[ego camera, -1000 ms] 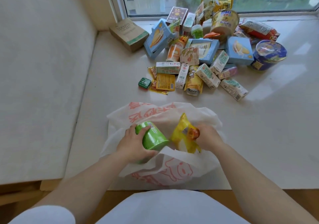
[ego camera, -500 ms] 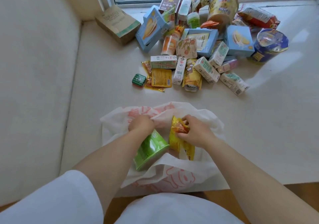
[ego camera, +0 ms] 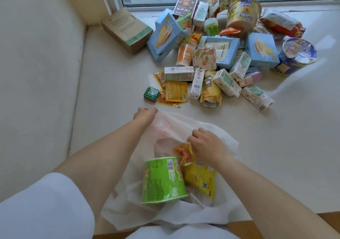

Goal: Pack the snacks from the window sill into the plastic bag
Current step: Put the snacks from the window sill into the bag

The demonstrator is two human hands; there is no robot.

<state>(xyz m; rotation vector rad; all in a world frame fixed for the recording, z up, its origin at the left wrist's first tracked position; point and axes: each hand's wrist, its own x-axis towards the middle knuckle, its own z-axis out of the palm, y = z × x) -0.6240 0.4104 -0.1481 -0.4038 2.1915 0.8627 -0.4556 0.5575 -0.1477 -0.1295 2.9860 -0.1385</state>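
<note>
White plastic bag (ego camera: 217, 134) on the window sill (ego camera: 114, 84), green cup noodle tub (ego camera: 162, 180) and yellow snack packet (ego camera: 199, 179) inside, left hand (ego camera: 145, 114) and right hand (ego camera: 207, 146) pinching its far rim, snack pile (ego camera: 217, 54) beyond

Home: window sill (ego camera: 114, 84), cushioned seat (ego camera: 36, 73)
</note>
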